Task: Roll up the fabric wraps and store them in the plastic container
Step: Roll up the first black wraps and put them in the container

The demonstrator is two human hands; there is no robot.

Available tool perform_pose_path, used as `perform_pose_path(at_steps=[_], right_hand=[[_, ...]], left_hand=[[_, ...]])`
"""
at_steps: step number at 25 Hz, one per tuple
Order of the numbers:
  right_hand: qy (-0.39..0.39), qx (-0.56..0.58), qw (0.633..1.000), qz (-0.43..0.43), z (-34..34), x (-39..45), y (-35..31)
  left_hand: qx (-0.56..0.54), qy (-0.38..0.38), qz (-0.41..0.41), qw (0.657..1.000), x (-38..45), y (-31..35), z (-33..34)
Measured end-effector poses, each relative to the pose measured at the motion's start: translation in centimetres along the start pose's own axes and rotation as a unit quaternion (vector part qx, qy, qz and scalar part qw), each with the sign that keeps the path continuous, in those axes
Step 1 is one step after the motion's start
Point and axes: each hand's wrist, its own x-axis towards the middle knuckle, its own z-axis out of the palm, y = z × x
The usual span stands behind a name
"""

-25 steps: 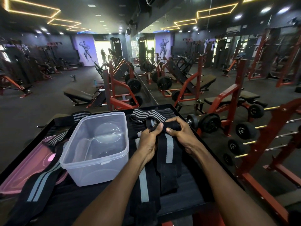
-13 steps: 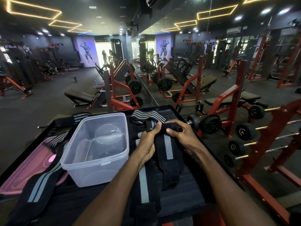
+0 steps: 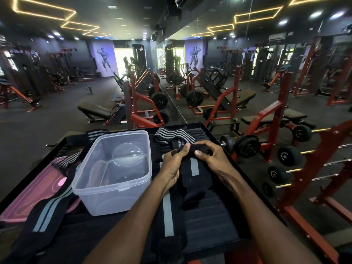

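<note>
Right of the plastic container [image 3: 112,172], my left hand [image 3: 174,161] and right hand [image 3: 211,159] grip the wrap [image 3: 194,180]; its roll has grown, so rolling goes on.

We see our left hand [image 3: 172,164] and right hand [image 3: 213,159] bare, both forearms uncovered, no sleeves, rings or watch showing.

A clear plastic container [image 3: 114,174] is sitting open and upright on the black counter [image 3: 209,216]. Just right of the container, a black wrap [image 3: 192,168] with a grey stripe is being held at its rolled top end, its tail trailing toward the counter's near edge. Left of the container, a striped wrap [image 3: 47,210] is lying unrolled. Beyond the container's far right corner, another striped wrap [image 3: 173,135] is lying bunched.
</note>
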Motion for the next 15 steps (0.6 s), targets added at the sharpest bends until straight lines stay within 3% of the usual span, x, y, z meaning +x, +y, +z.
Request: perform_pose_path(at_steps=[5,7,10,12,15], right_hand=[[0.002,0.09,0.993,0.078,0.57,0.14,0.44],[0.014,0.056,0.996,0.061,0.55,0.43,0.66],[0.026,0.038,0.999,0.018,0.29,0.38,0.69],[0.015,0.03,0.999,-0.01,0.01,0.21,0.51],[0.007,0.04,0.999,-0.011,0.18,0.13,0.2]], left_hand=[[0.064,0.035,0.054,0.996,0.13,0.19,-0.21],[0.08,0.021,0.07,0.994,0.09,0.25,-0.22],[-0.002,-0.019,0.018,1.0,-0.29,0.35,0.15],[-0.016,-0.017,-0.014,1.0,-0.46,0.44,0.41],[-0.008,-0.009,0.003,1.0,-0.13,0.27,0.32]])
